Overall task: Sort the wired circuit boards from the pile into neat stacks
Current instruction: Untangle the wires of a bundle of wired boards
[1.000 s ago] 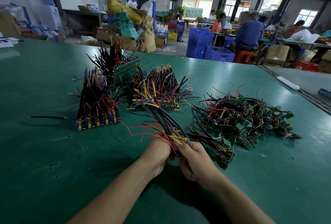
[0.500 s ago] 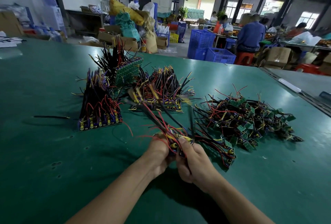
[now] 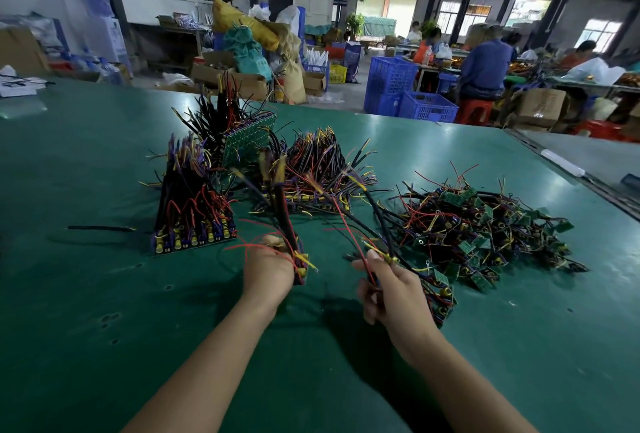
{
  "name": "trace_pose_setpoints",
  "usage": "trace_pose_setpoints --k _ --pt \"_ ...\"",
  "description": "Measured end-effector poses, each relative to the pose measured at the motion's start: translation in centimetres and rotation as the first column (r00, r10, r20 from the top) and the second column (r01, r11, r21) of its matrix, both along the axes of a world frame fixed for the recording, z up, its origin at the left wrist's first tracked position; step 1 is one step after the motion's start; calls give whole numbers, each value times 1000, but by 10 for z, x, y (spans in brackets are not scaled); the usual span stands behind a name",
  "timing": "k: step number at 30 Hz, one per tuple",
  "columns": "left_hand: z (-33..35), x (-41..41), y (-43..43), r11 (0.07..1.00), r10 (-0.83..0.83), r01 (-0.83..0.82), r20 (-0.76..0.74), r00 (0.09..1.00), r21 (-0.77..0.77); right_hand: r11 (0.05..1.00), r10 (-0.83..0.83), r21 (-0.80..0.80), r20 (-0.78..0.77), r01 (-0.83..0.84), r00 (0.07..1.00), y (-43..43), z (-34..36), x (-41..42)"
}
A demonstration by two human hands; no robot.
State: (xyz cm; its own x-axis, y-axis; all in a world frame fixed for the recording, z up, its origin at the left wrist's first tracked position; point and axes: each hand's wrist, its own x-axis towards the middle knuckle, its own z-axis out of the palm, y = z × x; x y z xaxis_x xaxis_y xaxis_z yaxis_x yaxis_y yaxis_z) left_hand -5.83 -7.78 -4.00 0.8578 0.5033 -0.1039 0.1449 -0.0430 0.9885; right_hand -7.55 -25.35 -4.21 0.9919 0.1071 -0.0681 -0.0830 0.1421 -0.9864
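Above the green table, the left hand grips a bunch of wired boards while the right hand pinches another board's wires, just beside the loose pile, with neat stacks beyond.

Left of the pile, we see the left hand from behind: its fingers and its bundle's boards are mostly hidden, the wire tips above blurred. The right hand covers its wires' lower ends.

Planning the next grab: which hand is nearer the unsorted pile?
Right. The right hand sits at the near edge of the unsorted pile; the left hand holds a bundle well clear of it.
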Motion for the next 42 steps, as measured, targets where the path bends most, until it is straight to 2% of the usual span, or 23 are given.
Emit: trace_pose_setpoints --k 3,5,9,12,13,15,18,20,23,25,28,30,32,35,40,42 --pt "-2 1 12 931 16 7 -62 998 365 998 -63 17 30 63 998 -7 3 2" --pt "-4 -1 18 857 34 1 -60 998 516 994 -101 56 49 98 994 -11 8 2" --pt "-4 -4 22 717 62 -53 12 998 695 958 -248 165 76 233 966 -18 18 5" --pt "-1 -6 23 576 155 -9 -98 983 818 911 -353 252 72 325 933 -27 25 7" --pt "1 -7 23 540 176 -18 -92 980 841 899 -366 281 57 337 929 -29 27 8" --pt "2 -8 22 522 155 -111 34 987 846 884 -341 342 5 318 940 -30 27 9" --pt "2 -12 13 575 -4 -321 394 919 753 885 -211 409 -70 221 975 -26 27 8" --pt "4 -16 2 639 -141 -321 516 845 699 879 -120 455 -75 141 990 -22 26 6" --pt "2 -24 -18 704 -381 -140 536 753 696 880 -32 474 -15 35 999 -17 23 2" --pt "-1 -29 -32 757 -463 3 532 708 654 900 25 434 47 -43 999 -13 20 -1" --pt "-1 -38 -49 869 -438 196 521 732 455 883 89 448 131 -139 987 -6 18 -5" --pt "0 -42 -53 907 -410 288 498 764 306 871 83 468 159 -149 984 -2 17 -8" --pt "3 -44 -57 899 -434 408 445 784 159 869 61 477 161 -132 985 1 17 -10" --pt "9 -45 -65 757 -500 598 356 790 -265 894 78 427 155 -137 985 4 17 -12" --pt "12 -44 -64 641 -525 615 322 788 -460 891 113 413 198 -188 974 3 14 -11" --pt "11 -44 -62 647 -486 575 310 817 -501 925 121 325 237 -196 964 3 12 -9"
